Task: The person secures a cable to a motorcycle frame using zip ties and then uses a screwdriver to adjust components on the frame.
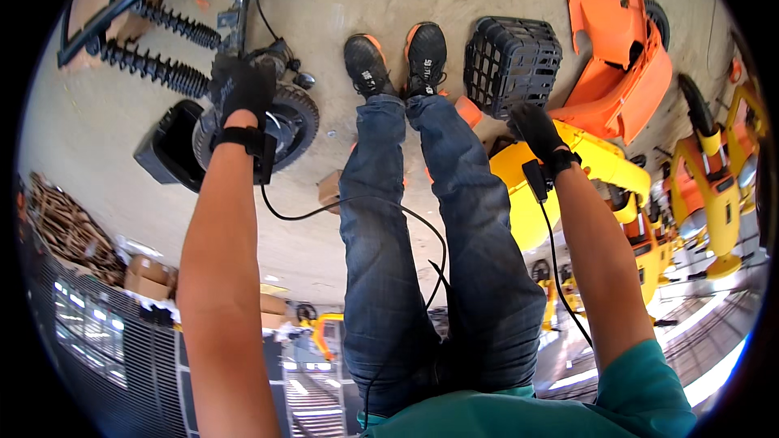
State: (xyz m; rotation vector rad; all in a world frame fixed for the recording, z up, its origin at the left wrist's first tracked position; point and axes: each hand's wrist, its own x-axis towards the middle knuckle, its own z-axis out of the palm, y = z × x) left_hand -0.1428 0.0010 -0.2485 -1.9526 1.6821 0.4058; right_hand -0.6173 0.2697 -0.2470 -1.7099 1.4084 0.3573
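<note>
My left hand (242,91), in a black glove, is over a small black-tyred wheel (302,126) at the end of a dark metal frame (239,16). Two black coil-spring shock absorbers (154,69) lie along that frame, just left of the hand. Its fingers merge with the dark parts, so their grip cannot be made out. My right hand (535,130), also gloved in black, hangs with loosely extended fingers and nothing visible in them. Below it in the picture is a yellow body panel (600,158), and beyond its fingertips a black lattice basket (513,65).
An open black bin (166,146) stands beside the wheel. Orange body panels (617,73) lie at the far right, near several yellow vehicles (714,186). A cardboard box (329,191) is behind my legs. Black cables (552,235) run from both wrists.
</note>
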